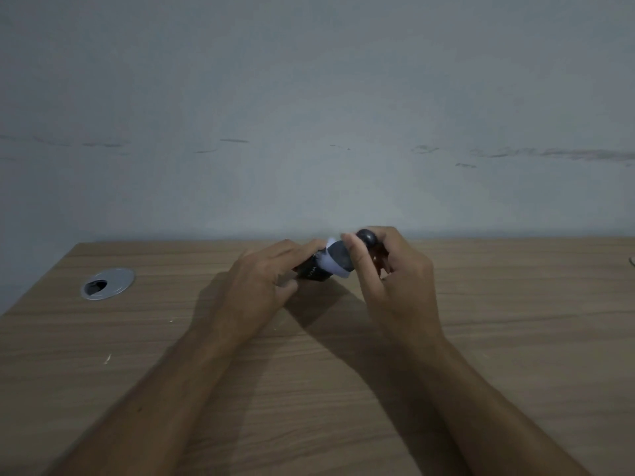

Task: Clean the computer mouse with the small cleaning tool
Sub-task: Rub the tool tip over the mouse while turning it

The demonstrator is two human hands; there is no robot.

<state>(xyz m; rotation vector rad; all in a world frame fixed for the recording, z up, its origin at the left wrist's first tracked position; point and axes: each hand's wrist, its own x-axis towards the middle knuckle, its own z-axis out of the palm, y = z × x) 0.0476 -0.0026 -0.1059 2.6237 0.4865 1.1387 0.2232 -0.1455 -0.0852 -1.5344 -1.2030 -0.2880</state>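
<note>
Here, both hands meet above the far middle of the desk [481, 338], close to the wall [309, 97].

Left hand [261, 280]: fingers curled, partly closed around the near end of a dark object, taken to be the mouse [314, 271]. Thumb sits under it, fingers over the top. Faint light markings show on the dark side facing the camera; not legible.

Right hand [391, 280]: fingers bent inward, closed on a dark rounded piece [367, 237] at the top, between thumb and index finger. Whether this piece is the cleaning tool or the far end of the mouse, I cannot tell.

A white scrap [335, 262], cloth or wipe, lies against the mouse between the two hands, partly under a grey patch. The right thumb touches its edge.

Mouse position: held off the desk, tilted, its far end higher than its near end. A shadow falls on the wood below and toward the camera.

Other: round metal cable grommet [107, 283] set in the desk, well to the left of the hands. Small pale specks on the wood near the left forearm. Dark scuffs run across the wall.
</note>
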